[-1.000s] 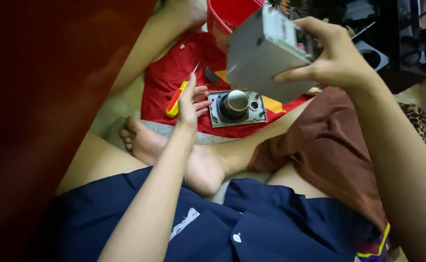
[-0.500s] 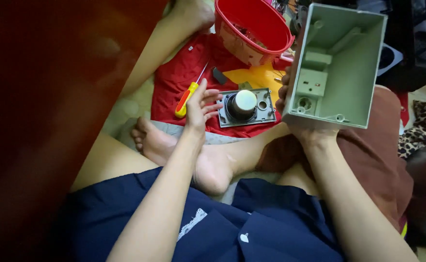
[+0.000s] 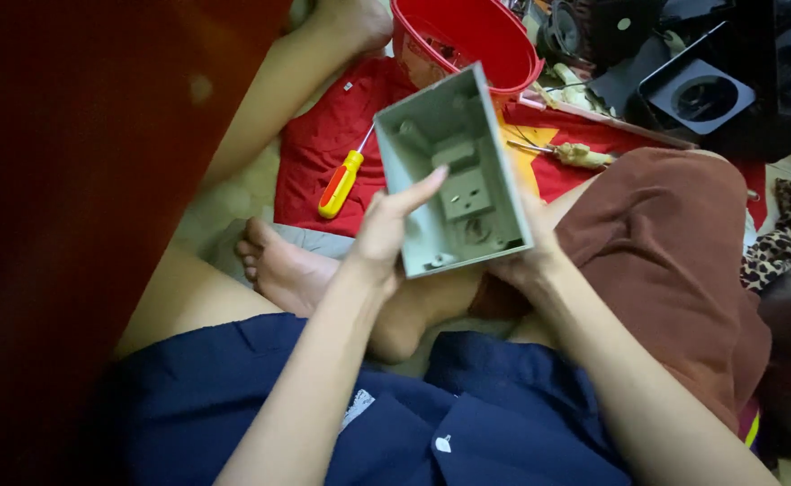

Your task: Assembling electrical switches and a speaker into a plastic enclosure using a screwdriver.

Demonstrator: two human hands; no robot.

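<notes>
The grey box (image 3: 454, 175) is held above the person's crossed legs, open side facing the camera. Both hands support it. The left hand (image 3: 386, 236) grips the left wall, thumb laid along the rim and pointing toward the interior, fingers curled behind. The right hand (image 3: 530, 252) is mostly hidden beneath the lower right corner; it supports the box from below, but how far its fingers close cannot be told.

Contents of the box: moulded ribs, one raised square block with small holes, and corner posts — no loose parts visible.

One red bucket (image 3: 467, 40) stands just behind the box on the red cloth (image 3: 323, 144); its contents are unclear (a few small items near the inner wall).

Count of other items:
- one screwdriver (image 3: 341, 183), yellow and red handle, lying on the cloth left of the box;
- one slim tool (image 3: 566, 153) with a pale handle, lying right of the box;
- one black housing (image 3: 697, 90) with a round opening, far right.
</notes>
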